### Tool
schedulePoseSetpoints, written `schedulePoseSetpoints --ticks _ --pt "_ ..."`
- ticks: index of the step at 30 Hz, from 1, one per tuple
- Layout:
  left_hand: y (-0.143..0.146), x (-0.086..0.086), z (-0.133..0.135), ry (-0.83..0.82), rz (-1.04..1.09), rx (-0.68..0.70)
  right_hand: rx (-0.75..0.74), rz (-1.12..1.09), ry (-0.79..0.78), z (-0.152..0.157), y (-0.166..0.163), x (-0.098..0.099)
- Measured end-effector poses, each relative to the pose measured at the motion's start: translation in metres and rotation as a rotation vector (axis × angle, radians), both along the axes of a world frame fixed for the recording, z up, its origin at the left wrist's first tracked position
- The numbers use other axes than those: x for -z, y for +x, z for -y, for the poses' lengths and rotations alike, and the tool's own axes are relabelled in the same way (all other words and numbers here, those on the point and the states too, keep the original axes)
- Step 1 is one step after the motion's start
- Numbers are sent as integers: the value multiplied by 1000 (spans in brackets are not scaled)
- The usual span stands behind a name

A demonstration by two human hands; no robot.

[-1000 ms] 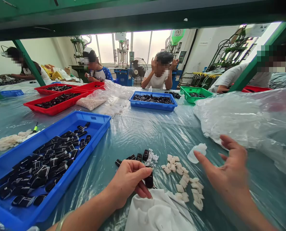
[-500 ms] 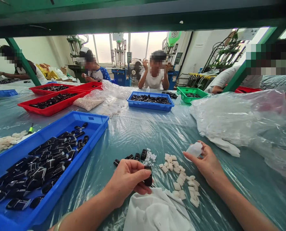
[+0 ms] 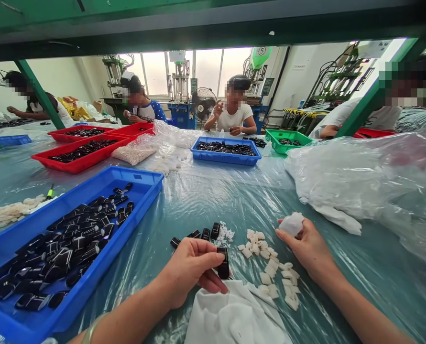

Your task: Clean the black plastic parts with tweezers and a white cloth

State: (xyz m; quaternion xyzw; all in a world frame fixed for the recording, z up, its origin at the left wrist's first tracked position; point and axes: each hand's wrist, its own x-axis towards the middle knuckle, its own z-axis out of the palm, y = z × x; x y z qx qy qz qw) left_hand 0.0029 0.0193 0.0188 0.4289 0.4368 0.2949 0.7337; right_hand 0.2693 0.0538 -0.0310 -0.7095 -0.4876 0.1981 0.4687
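My left hand [image 3: 191,267] is closed on a small black plastic part [image 3: 223,263], held just above a white cloth [image 3: 234,315]. My right hand [image 3: 306,248] is wrapped around a small white squeeze bottle [image 3: 291,223], lifted off the table. Between the hands lie several small white pieces [image 3: 270,267] scattered on the plastic-covered table. A short row of black parts [image 3: 202,235] sits beyond my left hand, beside a bit of white lace-like scrap [image 3: 226,233].
A blue tray [image 3: 137,179] of black parts stands at my left. A big clear plastic bag [image 3: 370,177] lies at right. Further off are a blue tray [image 3: 227,156], red trays [image 3: 80,160], a green tray [image 3: 288,138], and several people seated across the table.
My right hand reached for the white bottle, closed on it and lifted it. My left hand kept holding the black part in place.
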Motion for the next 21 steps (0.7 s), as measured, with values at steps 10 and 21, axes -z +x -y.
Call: schedulePoseSetpoints --ticks 10,21 --pt "-1 -1 0 -7 34 20 -17 133 42 2 -3 -9" --pt "0 -3 12 15 173 168 -317 486 398 48 -43 -52"
